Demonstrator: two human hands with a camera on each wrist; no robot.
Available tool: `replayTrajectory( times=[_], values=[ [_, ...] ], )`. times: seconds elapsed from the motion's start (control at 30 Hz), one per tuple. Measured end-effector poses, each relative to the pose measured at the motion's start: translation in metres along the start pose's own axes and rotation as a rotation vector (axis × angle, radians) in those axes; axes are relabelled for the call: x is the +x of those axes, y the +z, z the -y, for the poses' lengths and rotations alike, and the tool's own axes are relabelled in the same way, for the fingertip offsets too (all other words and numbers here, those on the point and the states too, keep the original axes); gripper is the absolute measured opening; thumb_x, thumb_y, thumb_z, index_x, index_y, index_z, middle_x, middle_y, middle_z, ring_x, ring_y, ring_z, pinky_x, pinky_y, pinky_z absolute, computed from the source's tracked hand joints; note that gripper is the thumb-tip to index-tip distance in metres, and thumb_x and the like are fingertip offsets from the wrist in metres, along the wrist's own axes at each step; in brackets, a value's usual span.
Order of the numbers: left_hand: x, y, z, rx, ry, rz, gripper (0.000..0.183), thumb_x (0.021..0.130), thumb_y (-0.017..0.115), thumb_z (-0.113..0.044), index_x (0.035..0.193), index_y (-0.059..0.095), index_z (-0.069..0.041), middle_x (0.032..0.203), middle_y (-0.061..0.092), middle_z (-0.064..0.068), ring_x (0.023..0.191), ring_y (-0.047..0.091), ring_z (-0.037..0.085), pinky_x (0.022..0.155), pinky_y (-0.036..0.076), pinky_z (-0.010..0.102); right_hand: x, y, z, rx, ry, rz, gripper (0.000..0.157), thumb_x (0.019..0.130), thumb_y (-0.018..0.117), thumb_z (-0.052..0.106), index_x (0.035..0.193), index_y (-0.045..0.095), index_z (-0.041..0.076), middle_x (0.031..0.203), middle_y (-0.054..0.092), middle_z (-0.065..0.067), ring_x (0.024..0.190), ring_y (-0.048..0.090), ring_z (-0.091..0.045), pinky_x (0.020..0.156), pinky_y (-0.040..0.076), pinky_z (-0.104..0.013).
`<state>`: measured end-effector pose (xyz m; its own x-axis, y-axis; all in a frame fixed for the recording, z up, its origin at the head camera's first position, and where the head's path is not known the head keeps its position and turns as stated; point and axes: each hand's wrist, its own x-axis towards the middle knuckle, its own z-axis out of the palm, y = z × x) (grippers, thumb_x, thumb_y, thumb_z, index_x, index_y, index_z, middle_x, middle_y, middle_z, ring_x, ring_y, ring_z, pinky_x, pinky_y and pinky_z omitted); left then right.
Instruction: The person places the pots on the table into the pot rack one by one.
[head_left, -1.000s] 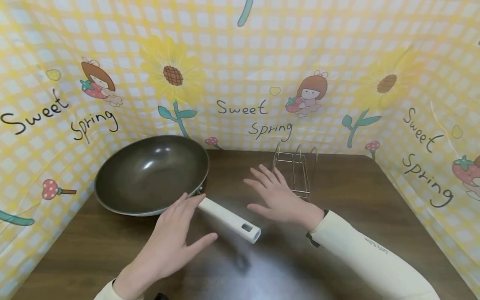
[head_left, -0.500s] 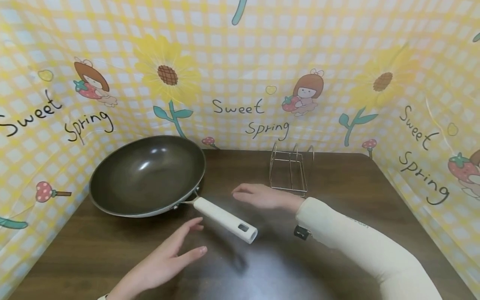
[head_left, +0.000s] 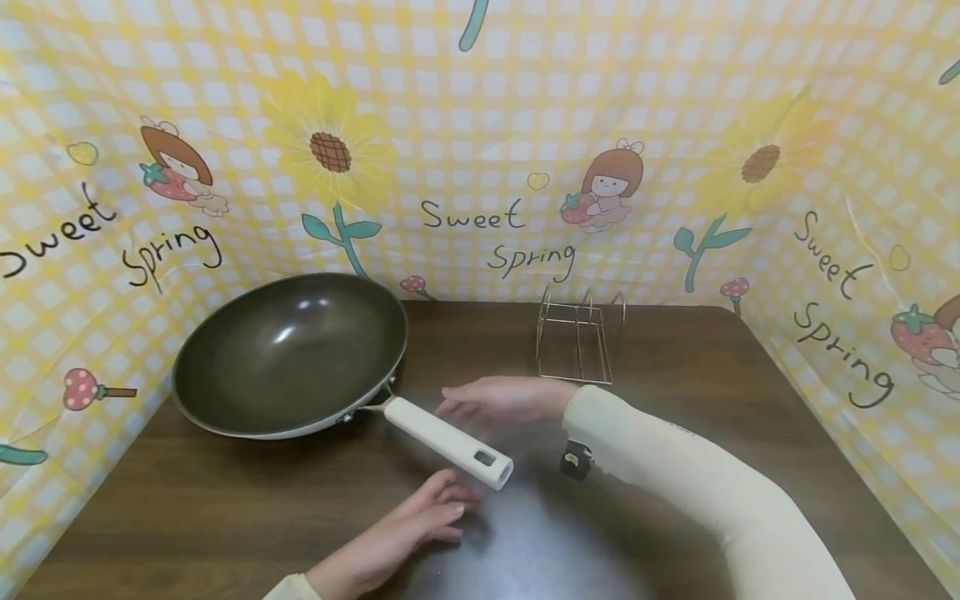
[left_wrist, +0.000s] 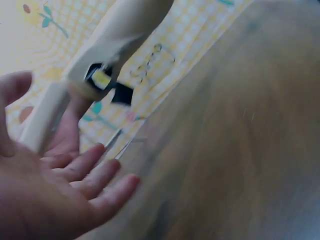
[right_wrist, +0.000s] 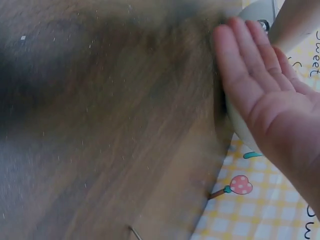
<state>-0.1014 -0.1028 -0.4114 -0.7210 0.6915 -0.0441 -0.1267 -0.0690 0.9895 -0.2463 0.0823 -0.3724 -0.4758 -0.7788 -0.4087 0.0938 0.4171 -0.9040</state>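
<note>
While the left hand [head_left: 411, 527] hangs nearest, just in front of the white handle [head_left: 441, 440] of a dark frying pan [head_left: 292, 358], its fingers are loosely extended, with the thumb apart from them. Just behind the handle is the right hand [head_left: 513, 398], its fingers straight and side by side; whether they touch the handle cannot be told. The pan sits open side up on the left of a brown table [head_left: 690, 350]. Farther back, to the right, stands a wire rack [head_left: 577, 321], and behind it a yellow checked cloth [head_left: 480, 125].
</note>
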Motion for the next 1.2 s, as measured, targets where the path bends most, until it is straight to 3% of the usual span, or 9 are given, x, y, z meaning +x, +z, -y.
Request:
replayTrajectory(
  times=[0.13,0.27,0.4,0.57,0.67,0.83,1.0,1.1,1.2],
  values=[
    [0.008,0.005,0.004,-0.328,0.030,0.092,0.043,0.099,0.027,-0.021,0.136,0.024,0.002,0.134,0.041,0.019,0.127,0.034,0.031,0.098,0.034,0.048,0.005,0.003,-0.001,0.094,0.010,0.035,0.056,0.096,0.033,0.046,0.133,0.044,0.005,0.133,0.046,-0.015,0.120,0.045,-0.029,0.093,0.039,-0.046],
    [0.015,0.010,0.007,-0.676,0.031,0.207,0.047,0.099,0.015,-0.024,0.140,0.020,-0.001,0.140,0.036,0.017,0.133,0.025,0.031,0.104,0.023,0.050,0.012,0.005,-0.004,0.183,0.004,0.052,0.058,0.096,0.035,0.044,0.135,0.039,0.001,0.135,0.043,-0.018,0.116,0.048,-0.032,0.095,0.038,-0.046],
    [0.023,0.017,0.006,-0.884,0.042,0.220,0.049,0.098,0.014,-0.027,0.138,0.025,-0.001,0.142,0.032,0.019,0.134,0.022,0.031,0.106,0.019,0.050,0.019,0.006,-0.009,0.285,0.006,0.056,0.058,0.096,0.037,0.041,0.135,0.036,-0.001,0.131,0.045,-0.018,0.106,0.055,-0.036,0.092,0.041,-0.045],
    [0.036,0.026,0.002,-0.997,0.038,0.103,0.048,0.096,0.021,-0.030,0.135,0.024,-0.001,0.143,0.031,0.017,0.133,0.026,0.030,0.107,0.015,0.049,0.026,0.008,-0.013,0.330,-0.015,0.094,0.053,0.096,0.037,0.039,0.130,0.042,-0.001,0.116,0.056,-0.022,0.101,0.058,-0.033,0.088,0.045,-0.041],
    [0.046,0.030,-0.002,-1.043,0.031,-0.014,0.048,0.095,0.026,-0.030,0.134,0.020,-0.002,0.139,0.034,0.017,0.130,0.032,0.029,0.107,0.020,0.046,0.029,0.010,-0.014,0.343,-0.019,0.136,0.055,0.095,0.038,0.040,0.127,0.043,-0.004,0.107,0.061,-0.020,0.094,0.060,-0.027,0.083,0.047,-0.036],
    [0.060,0.037,-0.008,-1.094,0.051,-0.238,0.032,0.092,0.033,-0.022,0.117,0.036,-0.002,0.116,0.049,0.011,0.118,0.047,0.027,0.100,0.033,0.040,0.035,0.017,-0.015,0.327,-0.050,0.123,0.060,0.093,0.044,0.042,0.125,0.043,-0.009,0.101,0.065,-0.017,0.082,0.062,-0.020,0.070,0.049,-0.028],
    [0.069,0.043,-0.013,-1.179,0.071,-0.398,0.018,0.090,0.036,-0.015,0.092,0.051,-0.006,0.091,0.054,0.007,0.101,0.054,0.022,0.092,0.040,0.038,0.039,0.025,-0.013,0.341,-0.089,0.113,0.057,0.093,0.047,0.037,0.125,0.042,-0.010,0.100,0.064,-0.020,0.079,0.064,-0.021,0.066,0.051,-0.027],
    [0.074,0.046,-0.014,-1.226,0.095,-0.430,0.014,0.090,0.035,-0.013,0.094,0.046,-0.006,0.081,0.052,0.003,0.083,0.056,0.016,0.083,0.045,0.033,0.043,0.027,-0.014,0.376,-0.100,0.091,0.054,0.091,0.051,0.032,0.125,0.041,-0.009,0.098,0.064,-0.023,0.078,0.065,-0.023,0.066,0.052,-0.029],
    [0.078,0.045,-0.012,-1.286,0.136,-0.381,0.008,0.091,0.032,-0.012,0.091,0.039,-0.008,0.070,0.046,-0.001,0.064,0.050,0.011,0.068,0.044,0.026,0.048,0.029,-0.015,0.380,-0.119,0.068,0.045,0.089,0.054,0.028,0.119,0.046,-0.006,0.095,0.064,-0.024,0.074,0.065,-0.023,0.064,0.052,-0.028]
  ],
)
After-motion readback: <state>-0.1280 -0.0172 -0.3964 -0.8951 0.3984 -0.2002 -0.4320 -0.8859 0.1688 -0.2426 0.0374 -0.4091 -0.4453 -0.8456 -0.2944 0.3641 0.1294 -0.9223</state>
